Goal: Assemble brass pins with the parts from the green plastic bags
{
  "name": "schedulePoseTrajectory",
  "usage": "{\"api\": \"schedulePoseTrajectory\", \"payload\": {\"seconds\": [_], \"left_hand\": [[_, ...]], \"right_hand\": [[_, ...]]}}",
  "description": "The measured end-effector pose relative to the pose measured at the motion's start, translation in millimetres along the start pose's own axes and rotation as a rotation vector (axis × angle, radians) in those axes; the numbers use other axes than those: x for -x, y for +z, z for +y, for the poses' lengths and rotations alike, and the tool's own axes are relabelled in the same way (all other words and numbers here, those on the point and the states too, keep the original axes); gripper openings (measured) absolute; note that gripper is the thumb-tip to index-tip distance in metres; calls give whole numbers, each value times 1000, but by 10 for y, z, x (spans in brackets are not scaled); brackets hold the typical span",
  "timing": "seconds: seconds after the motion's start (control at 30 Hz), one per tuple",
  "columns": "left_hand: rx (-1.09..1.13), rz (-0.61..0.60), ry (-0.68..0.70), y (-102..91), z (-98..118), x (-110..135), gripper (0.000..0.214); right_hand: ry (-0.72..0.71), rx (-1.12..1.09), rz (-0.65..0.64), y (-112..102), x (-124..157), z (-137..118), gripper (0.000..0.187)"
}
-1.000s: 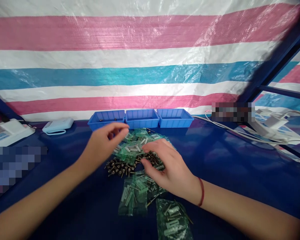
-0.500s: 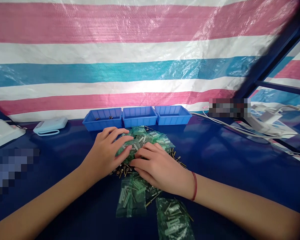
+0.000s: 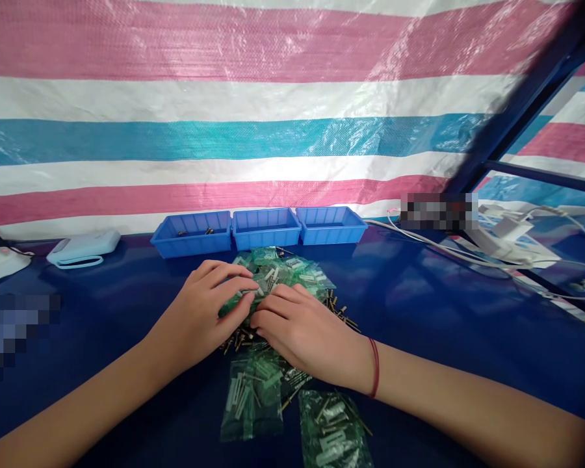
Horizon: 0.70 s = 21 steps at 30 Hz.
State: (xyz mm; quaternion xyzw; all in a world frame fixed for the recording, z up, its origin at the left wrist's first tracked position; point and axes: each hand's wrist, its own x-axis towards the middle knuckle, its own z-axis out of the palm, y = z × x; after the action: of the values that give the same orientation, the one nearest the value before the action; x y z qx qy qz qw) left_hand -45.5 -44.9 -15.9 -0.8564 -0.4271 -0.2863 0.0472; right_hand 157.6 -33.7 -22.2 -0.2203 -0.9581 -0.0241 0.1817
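Both hands rest on a heap of small green plastic bags (image 3: 292, 272) and loose dark screws (image 3: 340, 309) in the middle of a dark blue table (image 3: 443, 312). My left hand (image 3: 202, 312) lies flat on the heap's left side, fingers stretched out toward the right. My right hand (image 3: 299, 328), with a red string at the wrist, lies flat on the heap's right side, fingers pointing left. The fingertips of the two hands nearly meet. Two more green bags (image 3: 253, 400) (image 3: 334, 435) of pale parts lie nearer to me.
Three blue bins (image 3: 266, 227) stand in a row behind the heap; the left one holds a few small parts. A white device (image 3: 82, 248) lies at the back left. White cables and adapters (image 3: 511, 237) run along the right. A striped tarpaulin hangs behind.
My left hand came down from above the heap, where its fingers were pinched, and now lies flat on the bags. My right hand shifted slightly left. The view drifted a little.
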Motion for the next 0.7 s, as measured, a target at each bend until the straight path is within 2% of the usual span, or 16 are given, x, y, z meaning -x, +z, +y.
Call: {"api": "schedulePoseTrajectory", "payload": {"seconds": [0.17, 0.3, 0.53, 0.7], "left_hand": [[71, 23, -4, -41, 77, -13, 16], [125, 8, -35, -66, 133, -5, 16], [261, -55, -155, -71, 265, 17, 17], [353, -66, -325, -93, 348, 3, 13]], "right_hand": [[59, -235, 50, -55, 25, 11, 18], [129, -491, 202, -125, 35, -5, 18], [339, -807, 348, -123, 80, -44, 10], [458, -997, 352, -119, 80, -45, 9]]}}
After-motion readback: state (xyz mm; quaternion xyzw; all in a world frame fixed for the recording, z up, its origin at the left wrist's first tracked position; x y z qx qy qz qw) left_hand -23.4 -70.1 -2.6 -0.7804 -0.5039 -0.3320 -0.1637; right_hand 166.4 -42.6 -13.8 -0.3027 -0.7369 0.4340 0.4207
